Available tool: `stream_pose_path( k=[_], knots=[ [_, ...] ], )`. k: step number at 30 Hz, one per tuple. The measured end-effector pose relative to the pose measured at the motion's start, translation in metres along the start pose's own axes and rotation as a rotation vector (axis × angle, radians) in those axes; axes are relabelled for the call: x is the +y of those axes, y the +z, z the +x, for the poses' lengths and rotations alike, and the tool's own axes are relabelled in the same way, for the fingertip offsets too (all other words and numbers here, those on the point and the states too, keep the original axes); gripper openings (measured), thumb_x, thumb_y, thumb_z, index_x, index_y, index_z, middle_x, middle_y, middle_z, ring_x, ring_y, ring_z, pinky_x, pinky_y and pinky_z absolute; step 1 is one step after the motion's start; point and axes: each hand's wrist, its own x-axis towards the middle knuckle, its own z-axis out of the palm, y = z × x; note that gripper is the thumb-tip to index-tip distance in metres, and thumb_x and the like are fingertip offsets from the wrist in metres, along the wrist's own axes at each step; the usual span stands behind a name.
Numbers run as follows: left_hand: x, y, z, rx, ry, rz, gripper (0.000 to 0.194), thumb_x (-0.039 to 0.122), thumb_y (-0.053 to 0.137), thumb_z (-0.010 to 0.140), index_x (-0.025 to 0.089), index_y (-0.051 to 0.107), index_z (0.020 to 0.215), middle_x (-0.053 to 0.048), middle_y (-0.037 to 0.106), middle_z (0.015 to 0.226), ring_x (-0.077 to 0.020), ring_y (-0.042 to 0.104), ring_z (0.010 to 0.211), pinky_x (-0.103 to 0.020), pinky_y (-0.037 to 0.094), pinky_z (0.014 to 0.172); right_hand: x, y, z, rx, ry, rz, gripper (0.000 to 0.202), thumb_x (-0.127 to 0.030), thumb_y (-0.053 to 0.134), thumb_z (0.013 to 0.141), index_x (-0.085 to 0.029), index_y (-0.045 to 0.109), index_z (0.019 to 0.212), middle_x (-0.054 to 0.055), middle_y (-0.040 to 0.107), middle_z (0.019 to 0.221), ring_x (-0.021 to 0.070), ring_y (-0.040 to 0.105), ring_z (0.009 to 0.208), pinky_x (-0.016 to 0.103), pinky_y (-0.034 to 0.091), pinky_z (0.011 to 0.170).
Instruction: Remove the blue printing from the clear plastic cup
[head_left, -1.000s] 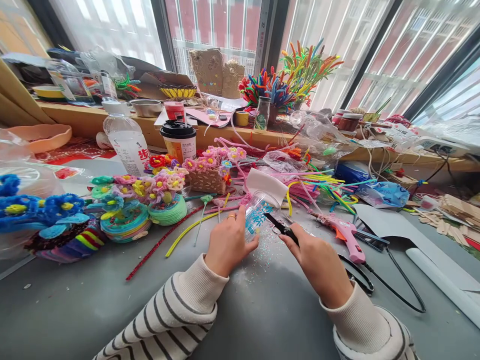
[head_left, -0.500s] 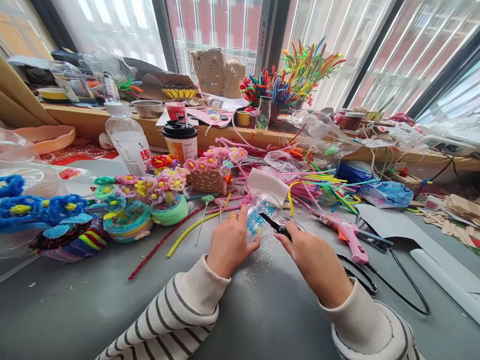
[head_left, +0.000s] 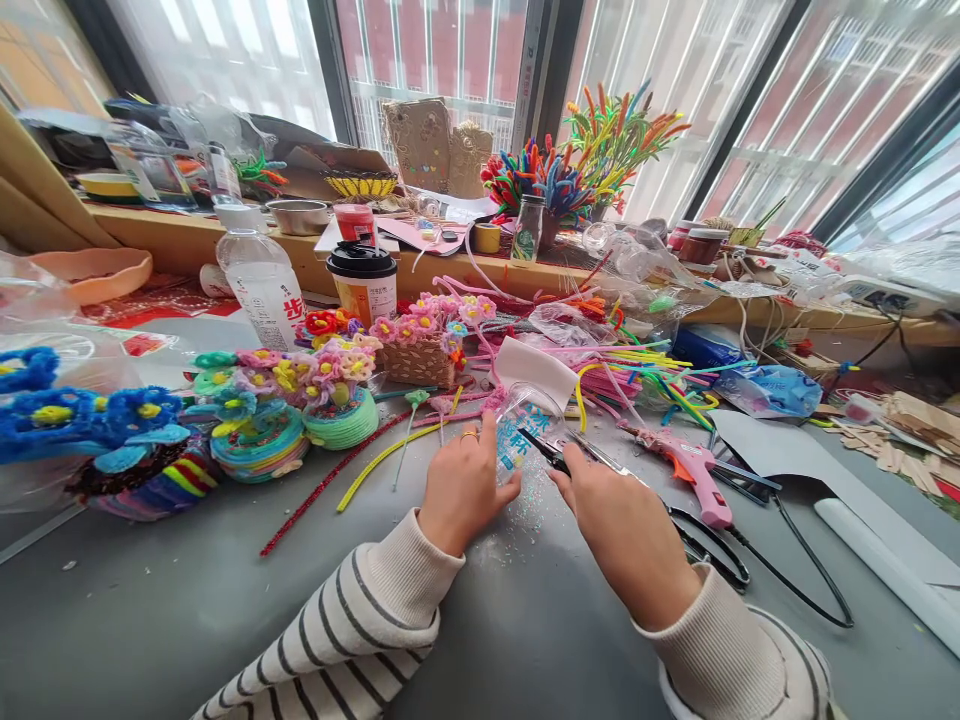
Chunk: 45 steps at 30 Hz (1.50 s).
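Observation:
My left hand (head_left: 461,490) is closed around a clear plastic cup (head_left: 534,420) with blue lettering, tipped on its side above the grey table. In my right hand (head_left: 619,515) is a utility knife (head_left: 541,446) with a dark blade. Its blade lies against the lettered wall of the cup; the handle is mostly hidden by my fingers. Colourful crumbs (head_left: 529,520) are scattered on the table below the cup. Scissors (head_left: 712,545) with black handles lie just past my right hand, partly covered by it.
A pink glue gun (head_left: 697,480) with a cord lies to the right. Fuzzy-wire flower pots (head_left: 341,420) stand left, near a water bottle (head_left: 262,285) and a lidded paper cup (head_left: 364,285). Loose pipe cleaners (head_left: 637,370) and white paper (head_left: 534,372) lie behind the cup.
The knife blade has shifted slightly on the cup, and my right hand has turned a little, hiding more of the handle. My left hand keeps its hold on the cup.

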Motion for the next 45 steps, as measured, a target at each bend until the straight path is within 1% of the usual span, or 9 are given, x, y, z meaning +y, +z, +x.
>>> stream_pose_path(
  k=[6,13,17,23,29,33,38,43,45],
  knots=[
    [-0.001,0.000,0.000,-0.017,0.000,-0.007,0.068,0.045,0.043,0.075,0.005,0.031,0.128,-0.015,0.059,0.095,-0.0232,0.059,0.079,-0.030,0.044,0.067,-0.004,0.006,0.005,0.028,-0.011,0.005,0.019,-0.035,0.039,0.088,-0.020,0.051,0.087,0.003,0.065,0.063,0.0169,0.064,0.051,0.021,0.029,0.037],
    [0.000,-0.002,0.000,-0.010,0.009,-0.018,0.066,0.045,0.043,0.075,0.007,0.033,0.128,-0.014,0.059,0.092,-0.0229,0.059,0.079,-0.030,0.044,0.067,0.004,0.006,0.003,0.033,-0.047,0.015,0.019,-0.036,0.041,0.087,-0.019,0.050,0.085,0.002,0.064,0.057,0.0166,0.063,0.049,0.022,0.025,0.036],
    [0.000,-0.002,0.000,-0.025,0.007,-0.024,0.067,0.044,0.044,0.074,0.006,0.032,0.128,-0.015,0.058,0.094,-0.0235,0.059,0.080,-0.030,0.044,0.067,0.001,0.009,0.006,0.046,-0.052,0.015,0.018,-0.034,0.039,0.088,-0.019,0.051,0.087,0.003,0.065,0.061,0.0159,0.064,0.051,0.022,0.026,0.037],
    [-0.001,0.002,0.000,-0.018,0.007,-0.034,0.068,0.046,0.043,0.074,0.008,0.031,0.129,-0.014,0.058,0.096,-0.0233,0.059,0.081,-0.030,0.043,0.068,0.002,0.012,0.004,0.038,-0.029,0.029,0.022,-0.038,0.038,0.087,-0.021,0.051,0.089,0.001,0.064,0.057,0.0169,0.063,0.050,0.022,0.025,0.036],
    [-0.002,0.002,0.000,-0.002,-0.009,-0.055,0.069,0.045,0.044,0.073,0.007,0.031,0.129,-0.014,0.058,0.095,-0.0227,0.059,0.081,-0.029,0.043,0.068,0.001,0.012,0.005,0.044,-0.044,0.027,0.020,-0.036,0.039,0.087,-0.020,0.052,0.088,0.002,0.066,0.062,0.0163,0.064,0.051,0.022,0.027,0.037],
    [-0.001,0.000,0.000,-0.014,-0.022,-0.038,0.069,0.045,0.045,0.073,0.008,0.031,0.129,-0.013,0.059,0.091,-0.0226,0.058,0.080,-0.029,0.043,0.066,0.003,0.014,0.004,0.036,-0.033,0.028,0.023,-0.039,0.038,0.087,-0.021,0.052,0.089,0.001,0.065,0.056,0.0170,0.063,0.049,0.022,0.028,0.037],
    [0.000,0.000,0.000,-0.018,-0.015,-0.021,0.067,0.045,0.043,0.074,0.008,0.032,0.128,-0.014,0.058,0.095,-0.0226,0.059,0.079,-0.029,0.043,0.065,0.000,0.014,0.005,0.034,-0.039,0.046,0.021,-0.036,0.037,0.088,-0.020,0.051,0.090,0.003,0.066,0.065,0.0162,0.064,0.054,0.022,0.030,0.038],
    [0.001,0.001,-0.001,0.002,0.000,0.005,0.066,0.045,0.044,0.074,0.008,0.033,0.128,-0.013,0.059,0.091,-0.0229,0.058,0.081,-0.029,0.043,0.067,0.003,0.013,0.001,0.005,-0.021,0.035,0.020,-0.037,0.040,0.087,-0.021,0.052,0.088,0.001,0.064,0.057,0.0174,0.063,0.049,0.022,0.029,0.037],
    [0.001,0.001,-0.001,-0.002,0.003,0.008,0.066,0.045,0.044,0.074,0.008,0.033,0.128,-0.014,0.059,0.091,-0.0232,0.059,0.080,-0.029,0.043,0.066,0.002,0.012,0.000,0.008,-0.019,0.022,0.020,-0.036,0.039,0.087,-0.021,0.052,0.088,0.002,0.064,0.058,0.0171,0.063,0.049,0.022,0.029,0.037]
  ],
)
